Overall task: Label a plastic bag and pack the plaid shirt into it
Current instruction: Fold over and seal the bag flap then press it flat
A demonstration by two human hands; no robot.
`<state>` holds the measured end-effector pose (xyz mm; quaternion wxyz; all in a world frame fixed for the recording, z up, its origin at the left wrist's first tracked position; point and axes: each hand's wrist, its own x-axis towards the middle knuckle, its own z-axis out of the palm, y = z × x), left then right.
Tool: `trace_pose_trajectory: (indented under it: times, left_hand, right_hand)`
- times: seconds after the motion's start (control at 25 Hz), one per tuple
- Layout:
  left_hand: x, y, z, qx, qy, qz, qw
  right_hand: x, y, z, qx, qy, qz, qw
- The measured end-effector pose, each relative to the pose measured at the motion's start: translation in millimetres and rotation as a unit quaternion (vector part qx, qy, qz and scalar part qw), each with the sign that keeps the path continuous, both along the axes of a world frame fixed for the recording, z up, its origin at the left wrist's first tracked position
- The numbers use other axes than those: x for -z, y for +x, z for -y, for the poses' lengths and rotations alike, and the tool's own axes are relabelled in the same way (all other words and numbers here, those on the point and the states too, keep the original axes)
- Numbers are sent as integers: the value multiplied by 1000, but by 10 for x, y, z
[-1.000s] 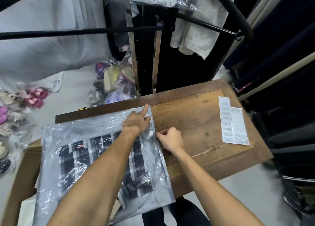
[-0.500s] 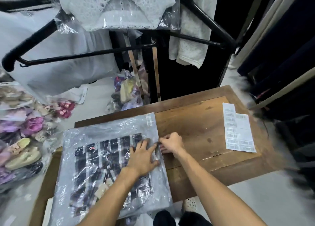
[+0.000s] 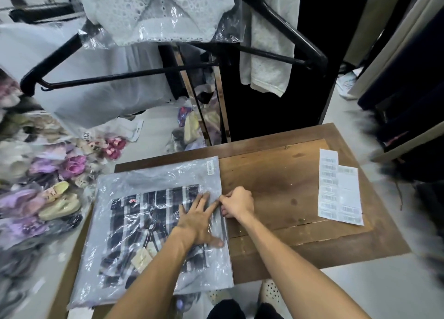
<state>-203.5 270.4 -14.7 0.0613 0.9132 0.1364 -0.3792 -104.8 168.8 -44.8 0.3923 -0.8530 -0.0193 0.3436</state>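
A clear plastic bag [image 3: 115, 278] lies flat on the left part of the wooden table [image 3: 283, 174]. The black-and-white plaid shirt [image 3: 134, 225] is inside it, with a beige tag showing. A small barcode label [image 3: 210, 167] is stuck at the bag's far right corner. My left hand [image 3: 199, 220] presses flat on the bag near its right edge, fingers spread. My right hand [image 3: 236, 202] is curled at that same right edge, its fingertips pinching the plastic beside my left fingers.
A sheet of barcode labels [image 3: 338, 189] lies on the table's right side. A black clothes rack [image 3: 153, 71] with bagged white garments [image 3: 158, 11] hangs beyond the table. Bagged shoes [image 3: 55, 198] are piled on the floor at the left. Dark clothing hangs at the right.
My left hand slid from the bag's far right corner down to the middle of its right edge. My right hand stays at that edge. The head camera tilted up and shifted.
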Motion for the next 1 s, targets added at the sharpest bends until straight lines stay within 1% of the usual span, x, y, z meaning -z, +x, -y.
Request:
trace_pose_trajectory:
  times: [0.08,0.28,0.44,0.68,1.0]
  left_hand:
    - [41,-23,9,-9,0,15,1000]
    - [48,-59,-35,-28,-37,50,998]
    - [62,-63,-45,-34,-55,61,996]
    - [82,-49,-47,-44,-57,75,995]
    - [0,24,-39,-10,-19,88,996]
  right_hand:
    - [-1,-19,36,-7,5,-5,1000]
    - [-34,-192,135,-14,-7,-11,1000]
    - [-27,-329,209,-16,-23,0,1000]
    - [-138,-484,328,-18,-36,-16,999]
    - [-95,-688,484,-47,-64,-9,997]
